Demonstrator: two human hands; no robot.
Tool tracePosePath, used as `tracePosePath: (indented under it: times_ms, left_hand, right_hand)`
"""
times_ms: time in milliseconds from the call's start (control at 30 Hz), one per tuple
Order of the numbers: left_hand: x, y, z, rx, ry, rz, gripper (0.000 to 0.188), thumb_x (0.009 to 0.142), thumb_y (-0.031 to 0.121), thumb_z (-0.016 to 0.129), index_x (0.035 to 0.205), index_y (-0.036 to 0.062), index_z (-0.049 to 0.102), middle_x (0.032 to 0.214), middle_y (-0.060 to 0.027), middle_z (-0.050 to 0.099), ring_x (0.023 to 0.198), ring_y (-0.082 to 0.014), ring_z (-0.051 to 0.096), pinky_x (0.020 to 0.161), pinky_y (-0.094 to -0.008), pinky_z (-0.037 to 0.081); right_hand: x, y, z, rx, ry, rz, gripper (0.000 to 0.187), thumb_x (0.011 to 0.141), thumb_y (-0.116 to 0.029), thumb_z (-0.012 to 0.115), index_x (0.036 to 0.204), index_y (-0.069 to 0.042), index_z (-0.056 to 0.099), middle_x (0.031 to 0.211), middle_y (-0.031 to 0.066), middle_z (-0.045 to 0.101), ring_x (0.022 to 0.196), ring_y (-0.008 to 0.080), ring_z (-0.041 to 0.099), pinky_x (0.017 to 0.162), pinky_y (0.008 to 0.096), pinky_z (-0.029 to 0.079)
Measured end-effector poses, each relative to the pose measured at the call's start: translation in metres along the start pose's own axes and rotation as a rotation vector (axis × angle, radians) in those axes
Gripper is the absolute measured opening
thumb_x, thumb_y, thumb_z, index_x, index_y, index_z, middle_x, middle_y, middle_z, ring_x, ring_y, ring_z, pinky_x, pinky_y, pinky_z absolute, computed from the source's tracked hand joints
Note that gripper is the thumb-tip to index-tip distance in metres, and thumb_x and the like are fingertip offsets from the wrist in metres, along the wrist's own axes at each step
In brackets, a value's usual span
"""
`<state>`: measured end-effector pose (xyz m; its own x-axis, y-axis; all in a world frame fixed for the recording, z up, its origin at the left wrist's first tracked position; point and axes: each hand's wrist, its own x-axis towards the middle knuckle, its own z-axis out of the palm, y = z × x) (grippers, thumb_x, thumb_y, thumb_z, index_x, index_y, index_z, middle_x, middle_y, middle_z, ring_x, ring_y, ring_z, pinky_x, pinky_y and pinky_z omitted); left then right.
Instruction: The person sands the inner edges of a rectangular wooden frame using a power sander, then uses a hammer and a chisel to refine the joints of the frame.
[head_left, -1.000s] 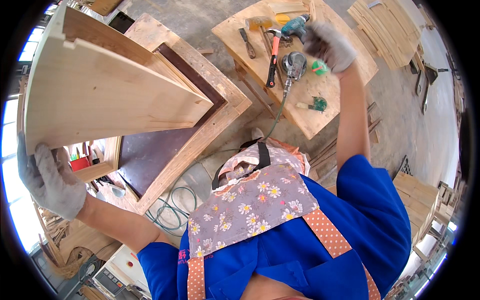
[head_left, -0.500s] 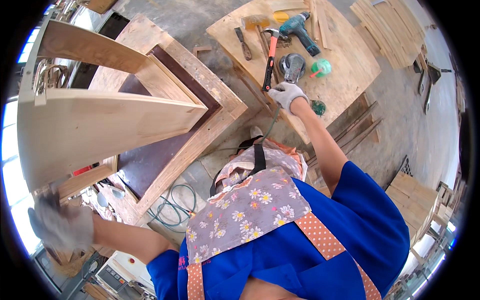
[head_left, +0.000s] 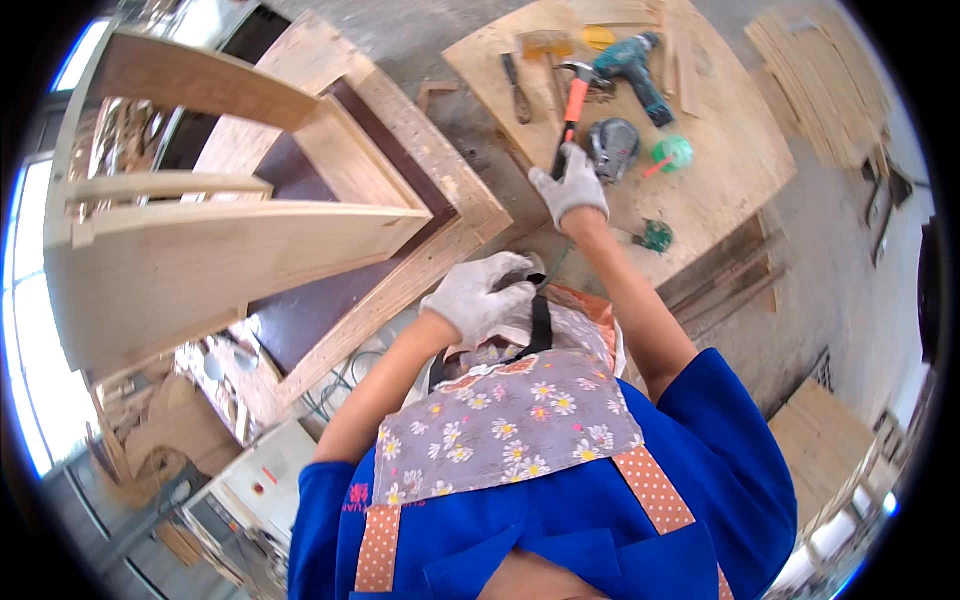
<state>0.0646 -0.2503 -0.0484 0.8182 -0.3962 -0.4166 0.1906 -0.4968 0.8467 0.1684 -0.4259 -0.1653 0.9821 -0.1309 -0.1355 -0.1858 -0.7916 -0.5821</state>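
My right hand (head_left: 572,188), in a pale work glove, rests at the lower end of a hammer (head_left: 577,102) with an orange and black handle. The thumb is spread to the left of the handle, the fingers lie toward its right. My left hand (head_left: 482,298), gloved too, hovers before my apron with bent, parted fingers and nothing visible in them. Beside the right hand lies a dark grey rounded thing (head_left: 613,150) of unclear kind. A green round container (head_left: 674,153) with a pink stick is to its right. A cordless drill (head_left: 637,78) lies beyond the hammer.
The tools lie on a wooden tabletop (head_left: 735,165), with a chisel (head_left: 518,90) and a mallet (head_left: 546,45) toward its left. A wooden frame of boards (head_left: 240,270) stands on a workbench (head_left: 480,215) at left. Stacked boards (head_left: 825,90) stand at far right.
My left hand has come from the far lower left to the middle, before the apron. My right hand has shifted from the grey rounded thing onto the hammer handle's end.
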Motion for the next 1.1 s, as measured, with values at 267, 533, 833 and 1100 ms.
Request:
tracePosePath:
  times_ms: [267, 533, 833, 1100]
  left_hand:
    - [-0.018, -0.028, 0.007, 0.172, 0.068, -0.025, 0.037, 0.081, 0.034, 0.055, 0.106, 0.0065, 0.059, 0.101, -0.0157, 0.062, 0.095, -0.033, 0.058, 0.084, -0.0375, 0.046]
    - [-0.165, -0.144, -0.078, -0.127, 0.663, -0.631, 0.028, 0.083, 0.026, 0.059, 0.097, 0.003, 0.067, 0.086, -0.0048, 0.068, 0.07, -0.0145, 0.062, 0.062, -0.0286, 0.051]
    - [-0.31, -0.367, -0.139, 0.323, 1.09, -1.463, 0.077, 0.077, 0.049, 0.056, 0.133, -0.0003, 0.036, 0.13, -0.0209, 0.046, 0.118, -0.0325, 0.048, 0.096, -0.0403, 0.04]
    - [-0.307, -0.428, -0.152, 0.198, 1.058, -1.554, 0.043, 0.081, 0.023, 0.054, 0.119, 0.0027, 0.049, 0.122, -0.0178, 0.054, 0.112, -0.0304, 0.054, 0.088, -0.0387, 0.047]
  right_hand:
    - [0.039, -0.033, 0.03, -0.306, -0.072, 0.242, 0.074, 0.078, -0.014, 0.058, 0.137, -0.008, 0.015, 0.123, 0.0248, 0.045, 0.108, 0.0386, 0.052, 0.088, 0.0431, 0.045]
    - [0.101, 0.042, 0.042, 0.562, 0.046, 0.318, 0.018, 0.08, -0.019, 0.063, 0.085, -0.005, 0.052, 0.054, 0.0041, 0.049, 0.041, 0.0187, 0.049, 0.039, 0.0307, 0.041]
    - [-0.04, -0.089, -0.107, 1.284, -0.03, -0.405, 0.036, 0.089, -0.014, 0.055, 0.121, -0.001, 0.044, 0.064, 0.001, 0.049, 0.044, 0.0061, 0.043, 0.037, 0.02, 0.036]
    - [-0.054, -0.146, -0.215, 1.121, 0.002, -0.339, 0.045, 0.092, -0.047, 0.043, 0.101, -0.003, 0.052, 0.057, -0.0022, 0.043, 0.034, 0.0042, 0.03, 0.029, 0.0195, 0.022]
